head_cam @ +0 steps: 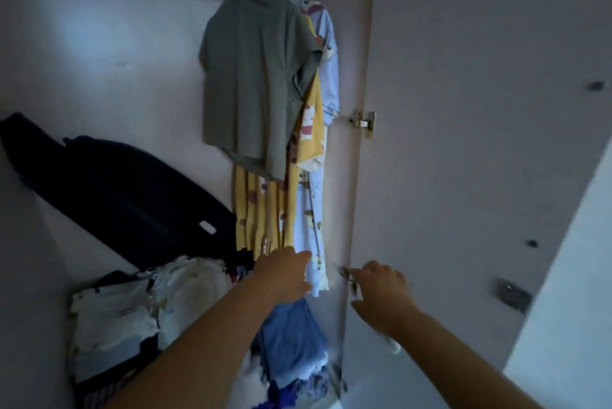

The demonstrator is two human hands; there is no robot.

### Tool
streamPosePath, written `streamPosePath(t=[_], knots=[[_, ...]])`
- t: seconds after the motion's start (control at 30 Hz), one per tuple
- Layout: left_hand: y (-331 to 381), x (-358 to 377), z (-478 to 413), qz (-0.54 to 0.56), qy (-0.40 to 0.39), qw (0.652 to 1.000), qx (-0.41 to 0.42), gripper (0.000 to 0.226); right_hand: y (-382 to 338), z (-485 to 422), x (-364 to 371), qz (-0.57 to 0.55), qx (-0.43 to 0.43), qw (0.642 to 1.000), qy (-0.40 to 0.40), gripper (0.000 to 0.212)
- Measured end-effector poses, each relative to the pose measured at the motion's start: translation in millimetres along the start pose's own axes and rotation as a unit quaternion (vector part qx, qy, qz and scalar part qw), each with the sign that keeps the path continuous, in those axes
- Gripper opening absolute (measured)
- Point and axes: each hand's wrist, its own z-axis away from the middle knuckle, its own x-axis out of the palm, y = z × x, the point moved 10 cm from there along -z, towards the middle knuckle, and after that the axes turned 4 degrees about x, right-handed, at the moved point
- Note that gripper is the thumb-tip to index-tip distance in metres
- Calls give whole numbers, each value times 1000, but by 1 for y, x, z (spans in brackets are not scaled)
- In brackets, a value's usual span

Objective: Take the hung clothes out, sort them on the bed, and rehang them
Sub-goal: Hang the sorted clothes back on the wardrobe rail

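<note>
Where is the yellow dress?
In the head view, the yellow patterned dress hangs mid-frame, between the grey short-sleeved shirt and the pale blue printed garment.

Left forearm: bare, stretching up and forward from the lower edge.
Left hand: reaching forward, back facing the camera; fingers mostly hidden, grip unclear.
Right forearm: bare, coming in from the lower right.
Right hand: reaching forward, fingers loosely spreading, gripping nothing; slightly blurred.
Spacing: hands sitting near each other, not touching.
</note>
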Motion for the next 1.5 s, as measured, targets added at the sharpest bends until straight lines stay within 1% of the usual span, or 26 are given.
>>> streamPosePath(t=[0.1,0.23,0.3,0.37,0.47,0.6,0.73,0.83,0.9,0.97,1.07,1.2,1.33,1.4,1.5], knots=[[45,24,22,-23,-15,999,39,55,31,55,14,-20,48,999,-6,51],[108,54,55,-42,-57,993,98,56,71,139,23,-39,124,991,-4,50],[143,65,78,-50,-57,987,138,58,90,184,29,-41,172,984,-5,50],[178,78,106,-53,-54,980,181,56,106,236,35,-42,226,973,-6,47],[232,106,157,-73,-60,962,258,55,119,324,47,-49,301,952,-11,45],[309,154,242,-80,-87,922,369,57,123,460,64,-55,402,914,-18,51],[395,198,349,-100,-137,862,478,55,125,616,69,-60,524,849,-32,47],[461,213,437,-114,-138,808,562,55,118,734,62,-65,610,790,-20,47],[500,221,499,-122,-142,772,608,60,106,810,57,-69,659,749,-9,50],[533,230,565,-134,-147,737,646,64,89,884,52,-71,704,706,-2,50],[574,241,668,-156,-139,678,705,64,54,989,46,-66,761,645,8,51],[616,257,814,-164,-130,601,771,65,-3,1122,45,-72,817,572,24,55],[641,281,960,-168,-140,540,813,64,-65,1252,49,-77,860,504,31,52],[648,296,1029,-179,-144,510,829,64,-95,1311,54,-82,876,474,25,56],[655,314,1118,-188,-149,471,849,64,-132,1387,61,-102,897,428,36,58]])
